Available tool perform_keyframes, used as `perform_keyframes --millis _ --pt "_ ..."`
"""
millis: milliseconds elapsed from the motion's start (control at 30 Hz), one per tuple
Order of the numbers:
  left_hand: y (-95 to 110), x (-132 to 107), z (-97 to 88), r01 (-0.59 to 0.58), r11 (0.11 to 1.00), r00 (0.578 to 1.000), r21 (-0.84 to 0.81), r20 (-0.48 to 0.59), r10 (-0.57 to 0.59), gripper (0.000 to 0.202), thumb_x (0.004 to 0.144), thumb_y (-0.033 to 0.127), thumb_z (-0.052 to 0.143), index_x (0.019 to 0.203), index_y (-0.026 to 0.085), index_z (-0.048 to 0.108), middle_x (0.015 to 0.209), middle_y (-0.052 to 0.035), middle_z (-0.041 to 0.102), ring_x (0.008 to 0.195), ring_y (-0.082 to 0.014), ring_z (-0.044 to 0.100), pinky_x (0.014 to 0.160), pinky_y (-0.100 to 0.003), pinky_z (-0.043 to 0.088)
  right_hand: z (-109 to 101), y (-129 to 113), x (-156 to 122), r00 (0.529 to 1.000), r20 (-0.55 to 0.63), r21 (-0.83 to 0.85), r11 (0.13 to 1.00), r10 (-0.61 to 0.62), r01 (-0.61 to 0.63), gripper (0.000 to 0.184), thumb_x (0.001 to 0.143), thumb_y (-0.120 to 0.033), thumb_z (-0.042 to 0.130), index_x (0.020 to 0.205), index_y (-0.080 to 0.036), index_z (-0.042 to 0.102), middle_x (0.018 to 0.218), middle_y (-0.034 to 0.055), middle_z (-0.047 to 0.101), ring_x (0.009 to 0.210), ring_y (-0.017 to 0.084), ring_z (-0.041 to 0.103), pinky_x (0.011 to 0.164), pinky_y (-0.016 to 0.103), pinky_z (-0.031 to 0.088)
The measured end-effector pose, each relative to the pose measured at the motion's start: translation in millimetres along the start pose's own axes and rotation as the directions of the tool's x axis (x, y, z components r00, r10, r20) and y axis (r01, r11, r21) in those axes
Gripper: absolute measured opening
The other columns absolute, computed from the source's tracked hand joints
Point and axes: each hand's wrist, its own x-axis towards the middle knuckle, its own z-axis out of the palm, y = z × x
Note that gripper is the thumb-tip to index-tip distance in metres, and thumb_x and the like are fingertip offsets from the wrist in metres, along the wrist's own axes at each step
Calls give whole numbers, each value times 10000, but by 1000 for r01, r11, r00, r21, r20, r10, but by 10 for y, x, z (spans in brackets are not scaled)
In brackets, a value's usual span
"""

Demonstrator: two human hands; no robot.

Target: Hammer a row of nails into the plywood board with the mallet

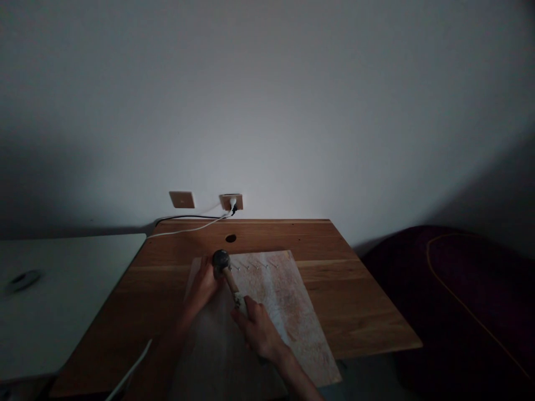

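Observation:
My right hand (pixel 259 328) is wrapped round the handle of a hammer (pixel 232 281) with a dark, rounded head and a wooden shaft. The hammer head is over the far left part of a worn, pale board (pixel 292 312). Close beside the head, my left hand (pixel 208 283) rests at the board's far left corner with its fingers drawn together. The head covers the fingertips, so what they pinch is hidden. Several thin nails (pixel 258 268) stand in a row along the board's far edge, to the right of the hammer head.
The board lies on a wooden table (pixel 355 312) against a wall. A cable hole (pixel 230 238) is near its back. Cords run from a wall socket (pixel 232 201); a white cable (pixel 131 367) lies front left. A white surface (pixel 75 295) adjoins left, a dark purple beanbag-like shape (pixel 418 289) right.

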Motion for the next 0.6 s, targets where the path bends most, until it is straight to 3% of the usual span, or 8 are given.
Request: perform_keyframes --millis 100,367,533,600 --pt "-5 -3 -2 -30 999 999 44 -13 30 391 809 342 710 1167 201 635 1171 -121 653 1099 -335 663 942 -475 574 11 25 14 996 -67 -50 997 -58 55 199 1027 -384 579 941 -205 593 797 11 607 801 202 631 713 286 424" --pt "5 28 7 -23 998 998 61 -58 26 329 787 288 721 1103 231 650 1115 -85 661 1066 -301 675 933 -447 584 32 142 16 995 -64 -68 995 -75 70 235 1028 -404 589 1047 -187 675 930 73 704 944 242 657 792 303 446" --pt "68 37 -44 -46 996 999 80 6 46 32 870 251 661 898 236 666 1012 -62 629 923 -255 679 826 -387 584 -44 328 -142 992 -116 -2 999 -44 44 323 1027 -469 575 1137 -192 702 998 77 734 980 240 681 870 307 483" --pt "97 46 -70 -71 995 997 76 34 68 96 910 271 645 822 234 649 966 -53 615 878 -239 671 803 -372 572 -115 413 -219 990 -143 9 1000 -20 22 379 1018 -532 574 1132 -195 704 968 68 730 949 235 682 836 295 496"
